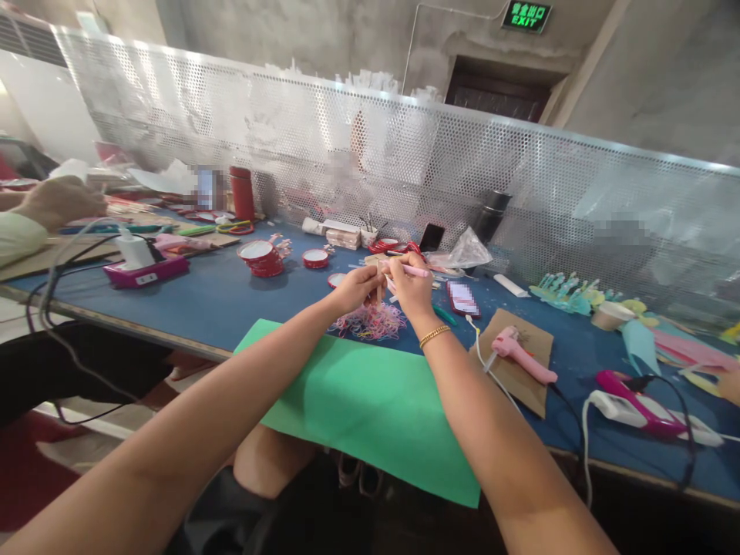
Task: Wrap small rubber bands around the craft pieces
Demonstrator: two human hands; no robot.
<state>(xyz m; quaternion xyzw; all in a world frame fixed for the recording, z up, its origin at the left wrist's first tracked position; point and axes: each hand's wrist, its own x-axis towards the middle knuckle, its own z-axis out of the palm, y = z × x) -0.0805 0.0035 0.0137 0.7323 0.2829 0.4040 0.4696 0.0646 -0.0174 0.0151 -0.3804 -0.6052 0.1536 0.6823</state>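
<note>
The left hand (357,288) pinches a small pale piece (380,284); the right hand (412,287) grips a pink pen-like tool (414,270) close beside it. Contact between tool and piece cannot be confirmed. Status, as judged: work on this piece is in progress and not complete, since it is not yet released. Remaining: a loose heap of coloured strands (373,322) lies on the counter (213,308) just below both hands, apparently unsorted. Set aside: a stack of red-rimmed discs (264,260) stands left of the left hand; whether these are finished cannot be determined. The pink glue gun (525,358), right of the right hand, lies unheld.
</note>
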